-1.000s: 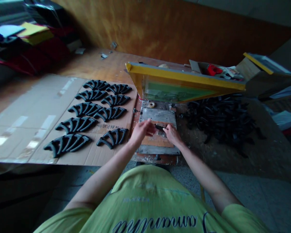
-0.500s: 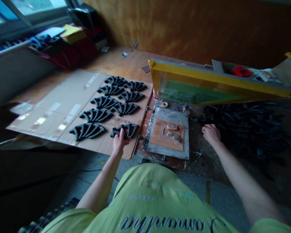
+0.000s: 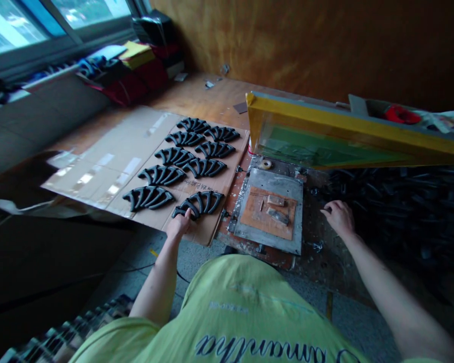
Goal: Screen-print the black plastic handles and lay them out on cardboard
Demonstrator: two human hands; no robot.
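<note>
Head view: at the far left is a window (image 3: 18, 22), and near it a yellow stack (image 3: 136, 54) sits on dark red things. Next, a flat sheet of cardboard (image 3: 91, 146) lies on the wooden desk (image 3: 219, 106). On it, curved black pieces (image 3: 149, 197) lie side by side in fan shapes, in two lines. The left hand (image 3: 177, 225) touches the black piece (image 3: 178, 211) at the left end of the nearest fan in the right line. Its thumb shows, but I cannot tell if the fingers are squeezed on the piece.

Right of the cardboard is a gray metal plate (image 3: 265, 176) with an orange board (image 3: 257, 222) and small blocks (image 3: 275, 201) on top. A roll of tape (image 3: 265, 164) sits just behind it. A big yellow frame (image 3: 325, 118) with a green middle tilts up behind that. The right hand (image 3: 338, 217) is right of the plate, its fingers loosely curled, with the thumb apart from them. Beside it is a big, dark pile of black pieces (image 3: 408, 212).
</note>
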